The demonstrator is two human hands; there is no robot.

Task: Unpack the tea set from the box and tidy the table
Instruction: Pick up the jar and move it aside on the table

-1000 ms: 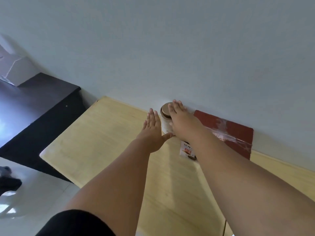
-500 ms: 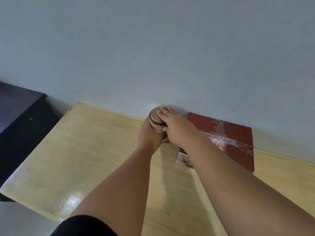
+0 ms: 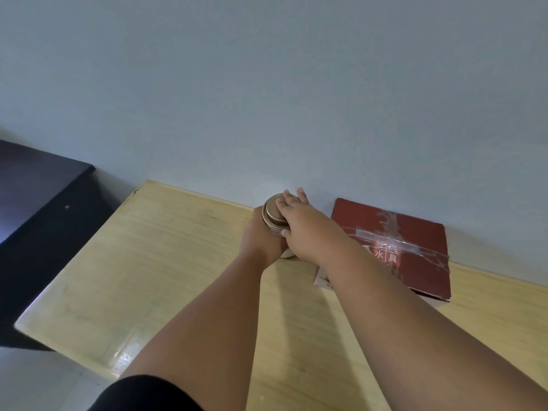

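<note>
Both hands, left (image 3: 261, 241) and right (image 3: 308, 229), wrapped around a round, seemingly metal tin (image 3: 273, 216).

This looks like a plain room in a home, though the narrow view leaves that uncertain. A light wooden table (image 3: 166, 262) stands pushed against a bare, pale grey-blue wall (image 3: 267, 84). A dark, low piece of furniture (image 3: 38, 197) sits beside it on the left, over a glossy white tiled floor (image 3: 32, 381).

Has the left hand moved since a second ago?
Yes. The left hand, earlier open and apart, has closed around the round tin near the red box.
</note>
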